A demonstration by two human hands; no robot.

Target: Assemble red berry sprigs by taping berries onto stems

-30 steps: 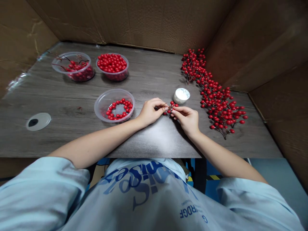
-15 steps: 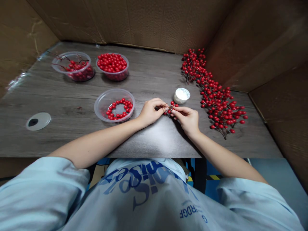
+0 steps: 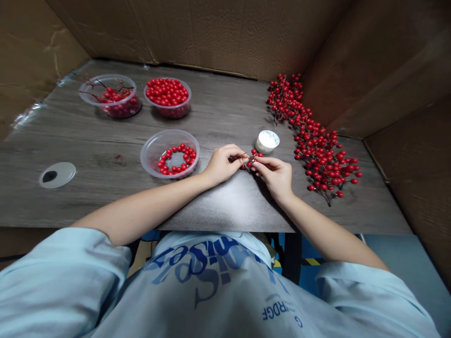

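Between my two hands, just above the table, is a small berry sprig (image 3: 256,153) with several red berries on thin brown stems. My left hand (image 3: 224,164) pinches the stem end between thumb and fingers. From the other side, my right hand (image 3: 276,174) is closed on the berry end, and its fingers partly hide what they grip. A small white cup (image 3: 268,141) with white contents stands right behind the sprig. Left of my left hand, a clear plastic bowl (image 3: 150,157) holds a ring of red berries (image 3: 171,169).
At the back left are a clear tub (image 3: 121,110) of berries and bare stems and a tub (image 3: 167,94) full of loose red berries. Berry branches (image 3: 317,145) lie along the right. A round translucent disc (image 3: 66,176) lies at left. Cardboard walls (image 3: 218,35) enclose the table.
Both hands keep their hold on the sprig with barely any movement. The whole view has shifted slightly.
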